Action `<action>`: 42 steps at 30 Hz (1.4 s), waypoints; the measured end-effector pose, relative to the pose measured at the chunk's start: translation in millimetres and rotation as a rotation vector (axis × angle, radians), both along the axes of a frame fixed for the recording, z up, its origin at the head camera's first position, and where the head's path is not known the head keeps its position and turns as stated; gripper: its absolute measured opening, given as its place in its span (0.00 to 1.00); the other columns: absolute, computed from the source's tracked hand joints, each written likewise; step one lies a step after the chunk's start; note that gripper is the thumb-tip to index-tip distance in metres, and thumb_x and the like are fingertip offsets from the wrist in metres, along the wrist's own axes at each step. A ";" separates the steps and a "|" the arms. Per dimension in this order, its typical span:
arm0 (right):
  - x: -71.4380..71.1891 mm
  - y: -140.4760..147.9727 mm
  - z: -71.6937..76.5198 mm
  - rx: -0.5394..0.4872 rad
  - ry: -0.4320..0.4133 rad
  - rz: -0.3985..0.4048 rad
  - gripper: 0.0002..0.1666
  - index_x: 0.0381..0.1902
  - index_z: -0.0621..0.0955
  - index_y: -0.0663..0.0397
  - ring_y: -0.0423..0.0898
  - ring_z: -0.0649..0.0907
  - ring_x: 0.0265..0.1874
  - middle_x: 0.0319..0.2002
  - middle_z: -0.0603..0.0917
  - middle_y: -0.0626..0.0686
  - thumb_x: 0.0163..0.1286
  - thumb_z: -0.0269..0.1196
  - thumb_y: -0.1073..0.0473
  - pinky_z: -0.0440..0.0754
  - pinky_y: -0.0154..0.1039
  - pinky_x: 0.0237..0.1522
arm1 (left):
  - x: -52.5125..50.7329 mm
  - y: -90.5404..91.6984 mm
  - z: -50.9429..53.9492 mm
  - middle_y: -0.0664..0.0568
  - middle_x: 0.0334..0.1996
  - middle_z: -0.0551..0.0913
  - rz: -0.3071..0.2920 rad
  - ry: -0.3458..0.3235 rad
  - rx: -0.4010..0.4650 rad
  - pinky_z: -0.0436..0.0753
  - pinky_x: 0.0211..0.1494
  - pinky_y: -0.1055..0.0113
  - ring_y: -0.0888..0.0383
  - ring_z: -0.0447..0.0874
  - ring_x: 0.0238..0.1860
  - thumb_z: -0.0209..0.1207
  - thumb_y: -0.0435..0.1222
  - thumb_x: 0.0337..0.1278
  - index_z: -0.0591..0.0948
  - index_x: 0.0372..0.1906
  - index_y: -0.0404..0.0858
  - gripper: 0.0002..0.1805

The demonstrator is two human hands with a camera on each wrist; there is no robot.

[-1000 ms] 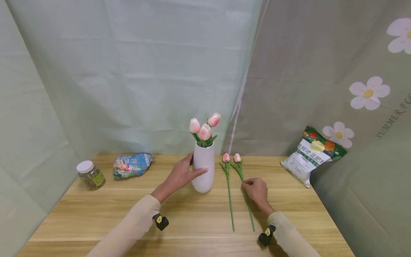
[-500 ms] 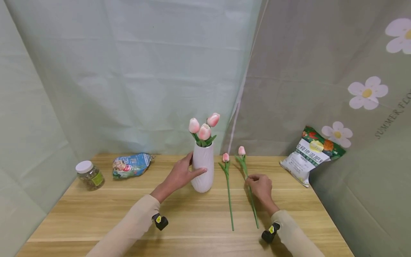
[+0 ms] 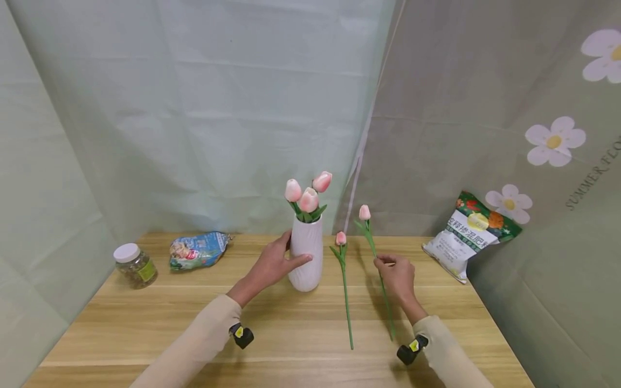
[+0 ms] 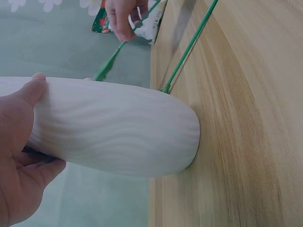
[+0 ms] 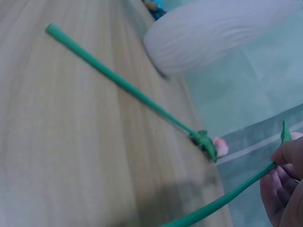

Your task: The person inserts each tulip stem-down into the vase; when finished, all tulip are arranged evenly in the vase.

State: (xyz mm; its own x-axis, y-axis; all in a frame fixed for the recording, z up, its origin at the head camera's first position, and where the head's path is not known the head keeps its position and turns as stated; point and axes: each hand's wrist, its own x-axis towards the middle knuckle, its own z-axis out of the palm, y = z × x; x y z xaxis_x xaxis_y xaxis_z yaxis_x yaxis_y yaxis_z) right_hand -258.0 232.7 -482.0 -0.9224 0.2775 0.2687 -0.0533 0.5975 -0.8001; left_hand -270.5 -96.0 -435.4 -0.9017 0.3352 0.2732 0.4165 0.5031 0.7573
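Observation:
A white ribbed vase (image 3: 308, 253) stands upright on the table with several pink tulips (image 3: 309, 200) in its mouth. My left hand (image 3: 274, 262) grips the vase's left side, thumb across its front; the left wrist view shows the fingers around the vase (image 4: 118, 127). Between thumb and fingers my right hand (image 3: 397, 277) pinches the green stem of a pink tulip (image 3: 365, 212), its bloom raised off the table. In the right wrist view that stem (image 5: 227, 198) slants up into the fingers. Another pink tulip (image 3: 346, 291) lies on the table between the vase and my right hand.
A lidded jar (image 3: 136, 266) and a blue packet (image 3: 199, 250) are at the table's left back. A green and white bag (image 3: 468, 234) leans against the right-hand curtain. Curtains border the wooden table (image 3: 291, 345) at the back and sides.
My right hand has lifted its tulip off the table and shifted slightly right and away from me. The left hand stays on the vase, and the other tulip lies where it was.

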 end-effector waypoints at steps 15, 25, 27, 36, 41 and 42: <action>1.1 -2.2 38.0 -0.116 0.098 0.033 0.13 0.47 0.89 0.61 0.51 0.89 0.34 0.41 0.90 0.61 0.71 0.68 0.58 0.85 0.29 0.27 | 1.4 -0.3 0.8 0.42 0.67 0.76 0.000 -0.009 -0.001 0.81 0.64 0.49 0.48 0.78 0.66 0.67 0.59 0.60 0.63 0.77 0.37 0.49; -0.6 -3.3 58.2 -0.174 0.141 0.048 0.16 0.51 0.87 0.61 0.38 0.87 0.32 0.45 0.90 0.60 0.71 0.69 0.56 0.89 0.37 0.33 | 1.1 -0.1 0.5 0.42 0.67 0.76 0.004 -0.002 -0.001 0.81 0.64 0.48 0.48 0.78 0.65 0.67 0.59 0.59 0.63 0.76 0.36 0.49; -1.7 -3.4 62.0 -0.189 0.156 0.047 0.16 0.51 0.87 0.60 0.37 0.86 0.31 0.46 0.90 0.60 0.71 0.69 0.56 0.90 0.41 0.34 | 0.8 0.0 0.4 0.41 0.67 0.76 0.004 -0.003 -0.001 0.81 0.64 0.48 0.47 0.78 0.65 0.67 0.59 0.59 0.63 0.76 0.36 0.49; -4.9 -5.8 81.9 -0.268 0.234 0.055 0.17 0.50 0.86 0.63 0.34 0.86 0.30 0.44 0.90 0.62 0.69 0.71 0.57 0.89 0.39 0.36 | 0.9 0.1 0.7 0.40 0.67 0.76 0.006 -0.004 -0.006 0.81 0.64 0.47 0.46 0.78 0.66 0.68 0.58 0.60 0.63 0.76 0.35 0.49; -4.7 -7.7 91.8 -0.289 0.242 0.066 0.20 0.52 0.85 0.65 0.34 0.86 0.31 0.46 0.89 0.63 0.69 0.71 0.57 0.89 0.39 0.37 | 0.5 0.0 0.1 0.41 0.67 0.76 0.006 -0.008 -0.006 0.81 0.64 0.47 0.46 0.78 0.66 0.67 0.59 0.60 0.63 0.77 0.36 0.50; -4.6 -8.2 93.9 -0.290 0.245 0.066 0.20 0.53 0.85 0.64 0.33 0.86 0.31 0.46 0.89 0.63 0.69 0.71 0.56 0.89 0.39 0.37 | 0.7 0.0 0.2 0.41 0.67 0.76 0.006 -0.007 -0.007 0.81 0.64 0.47 0.46 0.78 0.66 0.67 0.59 0.60 0.63 0.77 0.36 0.50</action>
State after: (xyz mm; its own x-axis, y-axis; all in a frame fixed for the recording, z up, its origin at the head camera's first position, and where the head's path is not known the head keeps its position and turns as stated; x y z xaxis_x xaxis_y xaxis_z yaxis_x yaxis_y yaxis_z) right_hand -262.6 224.5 -388.1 -0.8589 0.3166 0.4025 -0.2949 0.3367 -0.8942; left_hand -269.8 -96.1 -435.2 -0.9053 0.3321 0.2648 0.4087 0.5110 0.7562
